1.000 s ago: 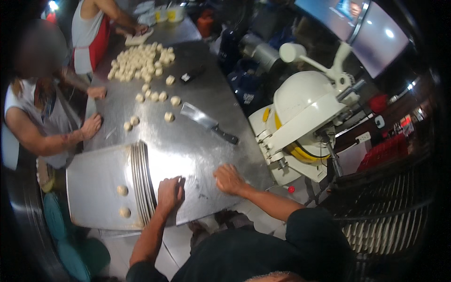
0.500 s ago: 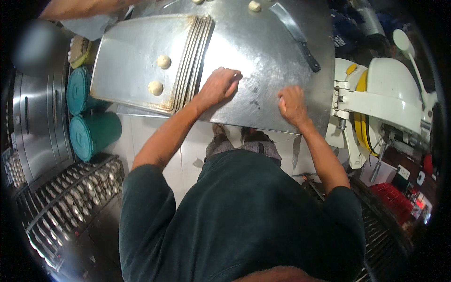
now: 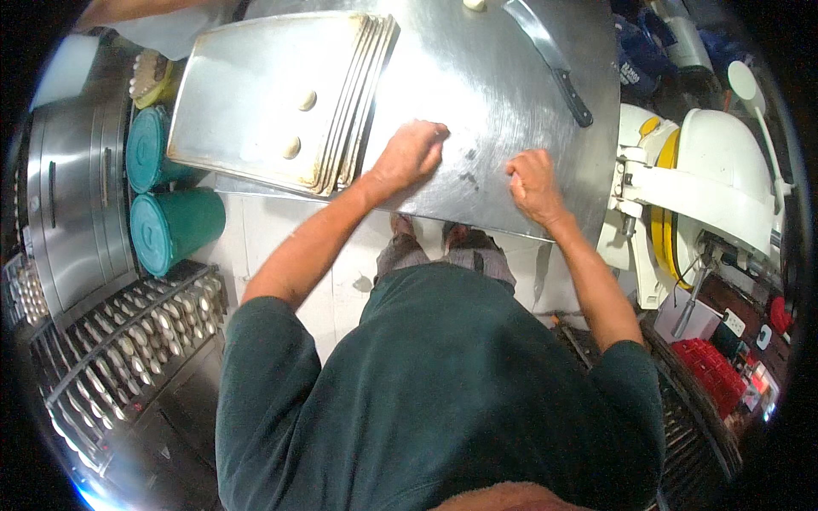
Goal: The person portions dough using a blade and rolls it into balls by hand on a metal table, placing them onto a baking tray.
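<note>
Both of my hands rest on the steel table (image 3: 460,60). My left hand (image 3: 414,152) has its fingers curled beside the right edge of a stack of baking trays (image 3: 230,85). Two pale dough balls (image 3: 306,100) sit on the top tray. My right hand (image 3: 534,186) is closed near the table's front right corner. Whatever may be under or inside either hand is hidden. A large knife with a black handle (image 3: 569,94) lies beyond my right hand, and another small dough piece (image 3: 474,4) is at the top edge of the view.
A white and yellow machine (image 3: 707,179) adjoins the table's right side. Teal lidded bins (image 3: 179,230) stand at left, near steel doors (image 3: 77,230) and a loaded rack (image 3: 136,349). A red crate (image 3: 707,375) sits lower right. A co-worker's arm (image 3: 145,13) shows top left.
The view has tilted down sharply, so the co-workers and dough pile have mostly left the picture. My hands stay closed on the table beside the trays, with little visible movement relative to them.
</note>
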`<state>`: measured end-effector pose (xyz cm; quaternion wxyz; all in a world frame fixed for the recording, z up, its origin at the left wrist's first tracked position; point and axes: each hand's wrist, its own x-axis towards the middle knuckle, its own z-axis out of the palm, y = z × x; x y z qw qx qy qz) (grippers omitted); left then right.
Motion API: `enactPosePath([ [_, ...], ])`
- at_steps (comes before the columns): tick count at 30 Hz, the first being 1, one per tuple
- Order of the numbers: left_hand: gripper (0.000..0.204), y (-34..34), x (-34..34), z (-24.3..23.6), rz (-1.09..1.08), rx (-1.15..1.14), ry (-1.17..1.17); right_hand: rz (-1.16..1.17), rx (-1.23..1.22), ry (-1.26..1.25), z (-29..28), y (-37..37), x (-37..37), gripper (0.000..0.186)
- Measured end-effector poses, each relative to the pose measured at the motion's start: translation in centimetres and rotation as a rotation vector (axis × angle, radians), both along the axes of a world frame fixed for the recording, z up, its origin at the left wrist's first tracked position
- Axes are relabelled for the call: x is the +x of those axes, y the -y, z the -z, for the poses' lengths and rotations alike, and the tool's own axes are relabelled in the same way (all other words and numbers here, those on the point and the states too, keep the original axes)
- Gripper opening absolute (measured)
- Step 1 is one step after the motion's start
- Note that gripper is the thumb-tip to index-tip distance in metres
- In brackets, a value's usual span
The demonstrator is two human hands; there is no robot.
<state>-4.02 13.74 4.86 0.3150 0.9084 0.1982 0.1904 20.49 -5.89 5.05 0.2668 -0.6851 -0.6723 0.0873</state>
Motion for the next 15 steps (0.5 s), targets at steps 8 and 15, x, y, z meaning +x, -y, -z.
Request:
enactPosePath([
  [8,0.034,-1.9,6.7,-0.6,-0.083,0.023,-0.051,0.298,0.098,0.133,-0.2,-8.0,-0.1,0.017],
  [15,0.032,0.8,2.8,-0.5,-0.045,-0.003,0.034,0.083,0.036,-0.026,-1.2,-1.9,-1.0,0.015],
])
